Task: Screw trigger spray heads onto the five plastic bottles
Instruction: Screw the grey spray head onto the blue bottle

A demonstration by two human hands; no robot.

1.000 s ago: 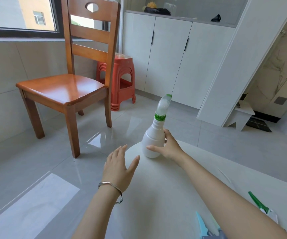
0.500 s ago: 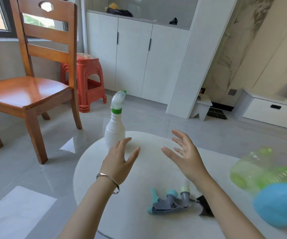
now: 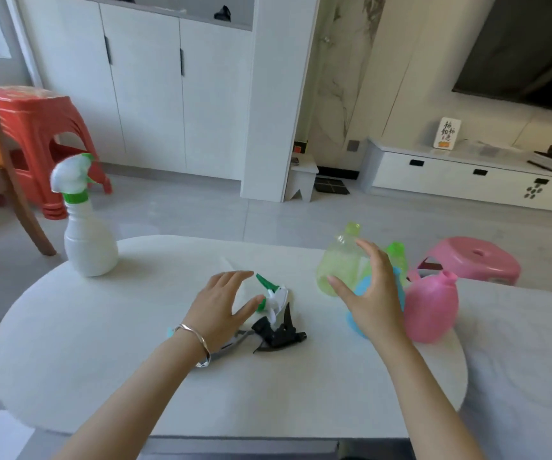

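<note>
A white bottle (image 3: 90, 240) stands upright at the far left end of the table (image 3: 69, 360), with a fitted spray head (image 3: 72, 177) on its neck. The other four bottles are clustered at the right end. A pale green bottle (image 3: 339, 263) stands nearest the middle. A blue bottle (image 3: 354, 322) is mostly hidden behind the right hand (image 3: 375, 300). There is a second green bottle (image 3: 397, 252) at the back and a pink bottle (image 3: 432, 303) on the right, and all four necks are bare.

The right hand is up against the pale green bottle with its fingers spread. Its grip is not closed on the bottle, and I cannot tell whether the thumb touches it.

The left hand (image 3: 221, 303), wearing a bracelet (image 3: 201, 341), hovers flat with a slack, empty grip over the loose heads. These are a green-and-white spray head (image 3: 273, 293), a black spray head (image 3: 279, 333) and a grey spray head (image 3: 231, 343) partly under the wrist.

A pink stool (image 3: 477, 260) stands beyond the table.
</note>
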